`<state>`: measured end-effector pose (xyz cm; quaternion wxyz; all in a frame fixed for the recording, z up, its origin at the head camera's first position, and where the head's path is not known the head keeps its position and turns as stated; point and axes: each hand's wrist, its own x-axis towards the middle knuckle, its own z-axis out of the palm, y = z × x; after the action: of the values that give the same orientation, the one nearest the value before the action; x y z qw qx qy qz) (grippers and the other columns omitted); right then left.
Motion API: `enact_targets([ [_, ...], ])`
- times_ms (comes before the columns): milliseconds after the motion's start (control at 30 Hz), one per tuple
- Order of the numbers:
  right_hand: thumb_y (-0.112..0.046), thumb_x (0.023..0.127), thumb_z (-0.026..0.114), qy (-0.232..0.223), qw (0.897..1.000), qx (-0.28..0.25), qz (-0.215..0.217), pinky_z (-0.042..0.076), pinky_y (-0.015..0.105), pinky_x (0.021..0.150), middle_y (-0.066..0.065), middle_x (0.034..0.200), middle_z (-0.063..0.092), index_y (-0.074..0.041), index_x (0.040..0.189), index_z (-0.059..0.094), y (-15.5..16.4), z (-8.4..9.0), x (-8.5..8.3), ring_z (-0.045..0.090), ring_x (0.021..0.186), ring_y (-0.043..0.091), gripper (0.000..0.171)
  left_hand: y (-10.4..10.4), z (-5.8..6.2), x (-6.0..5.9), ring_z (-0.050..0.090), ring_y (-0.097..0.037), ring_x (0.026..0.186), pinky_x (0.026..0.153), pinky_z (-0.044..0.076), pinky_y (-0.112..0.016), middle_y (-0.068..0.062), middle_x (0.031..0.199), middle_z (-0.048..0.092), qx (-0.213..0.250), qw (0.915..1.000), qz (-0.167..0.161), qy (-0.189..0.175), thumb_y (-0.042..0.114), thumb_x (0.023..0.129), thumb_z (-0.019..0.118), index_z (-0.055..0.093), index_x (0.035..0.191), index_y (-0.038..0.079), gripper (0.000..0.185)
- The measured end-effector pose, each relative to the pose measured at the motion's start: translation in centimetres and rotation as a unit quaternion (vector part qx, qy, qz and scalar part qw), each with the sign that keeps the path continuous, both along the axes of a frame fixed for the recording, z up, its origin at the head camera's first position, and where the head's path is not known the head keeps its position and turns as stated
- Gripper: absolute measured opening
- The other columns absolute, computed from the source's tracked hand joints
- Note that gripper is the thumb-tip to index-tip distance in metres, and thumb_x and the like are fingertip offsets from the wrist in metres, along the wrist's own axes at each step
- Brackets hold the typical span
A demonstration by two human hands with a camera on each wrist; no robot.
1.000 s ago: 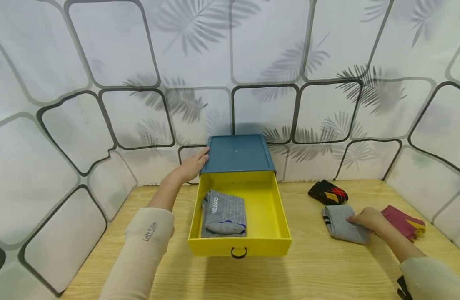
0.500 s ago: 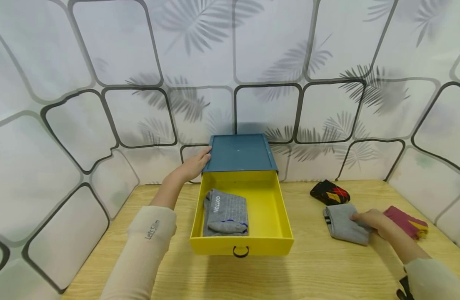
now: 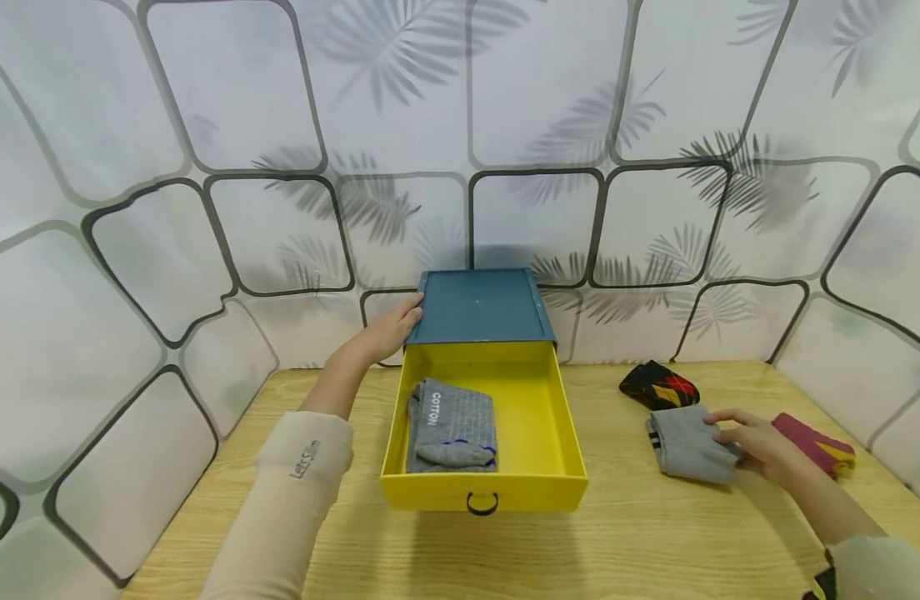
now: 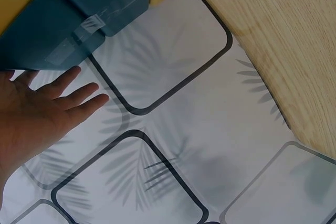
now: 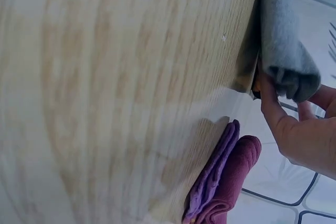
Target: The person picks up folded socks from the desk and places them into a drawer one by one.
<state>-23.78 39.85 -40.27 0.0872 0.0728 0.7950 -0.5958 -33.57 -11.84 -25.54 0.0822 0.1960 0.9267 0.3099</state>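
Your left hand [image 3: 385,332] presses flat, fingers straight, against the blue case [image 3: 478,306], bracing it; your right hand [image 3: 756,442] pinches the grey sock [image 3: 688,447] off the desk [image 3: 640,542].

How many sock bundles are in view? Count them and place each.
4. A grey one lies in the yellow drawer; on the table, a black argyle one, a grey one gripped by the right hand, a maroon one. None looks hidden.

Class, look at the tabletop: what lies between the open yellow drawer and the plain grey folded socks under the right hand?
Nothing: in the head view only bare wooden table separates the yellow drawer from the grey folded socks that the right hand grips.
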Motion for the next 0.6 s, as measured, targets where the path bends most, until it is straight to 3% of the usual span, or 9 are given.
enact_targets([
  [100, -0.005, 0.091, 0.05, -0.006, 1.0, 0.002, -0.003, 0.042, 0.027, 0.057, 0.024, 0.116, 0.035, -0.038, 0.087, 0.066, 0.1, 0.0, 0.3, 0.036, 0.063, 0.011, 0.036, 0.0, -0.1, -0.1, 0.012, -0.034, 0.135, 0.106, 0.015, -0.052, -0.012, 0.151, 0.012, 0.003, 1.0, 0.0, -0.001, 0.033, 0.103, 0.018, 0.007, 0.15, 0.017, 0.05],
  [267, -0.006, 0.091, 0.051, -0.007, 1.0, -0.007, -0.008, 0.039, 0.024, 0.052, 0.011, 0.103, 0.04, -0.033, 0.093, 0.07, 0.0, 1.0, 0.8, 0.036, 0.061, 0.01, 0.033, 0.0, -0.3, -0.3, 0.011, -0.035, 0.135, 0.106, 0.015, -0.053, -0.012, 0.151, 0.011, -0.001, 1.0, -0.001, 0.0, 0.033, 0.103, 0.018, 0.007, 0.15, 0.018, 0.05],
  [467, -0.009, 0.092, 0.051, 0.014, 1.0, -0.003, 0.012, 0.046, 0.026, 0.063, 0.024, 0.12, 0.03, -0.037, 0.096, 0.068, -0.3, 2.9, 1.1, 0.042, 0.075, 0.007, 0.032, 0.0, -0.3, -0.2, 0.012, -0.035, 0.135, 0.106, 0.015, -0.053, -0.013, 0.151, 0.012, 0.0, 1.0, -0.004, 0.005, 0.032, 0.103, 0.018, 0.007, 0.15, 0.017, 0.05],
  [600, -0.012, 0.094, 0.051, 0.036, 0.999, 0.007, 0.033, 0.048, 0.036, 0.076, 0.03, 0.131, 0.022, -0.038, 0.101, 0.067, -0.6, 4.3, 1.2, 0.045, 0.096, 0.019, 0.031, 0.0, -0.2, -0.2, 0.012, -0.035, 0.135, 0.106, 0.015, -0.053, -0.013, 0.151, 0.012, 0.002, 1.0, -0.003, 0.004, 0.033, 0.103, 0.018, 0.007, 0.15, 0.017, 0.05],
])
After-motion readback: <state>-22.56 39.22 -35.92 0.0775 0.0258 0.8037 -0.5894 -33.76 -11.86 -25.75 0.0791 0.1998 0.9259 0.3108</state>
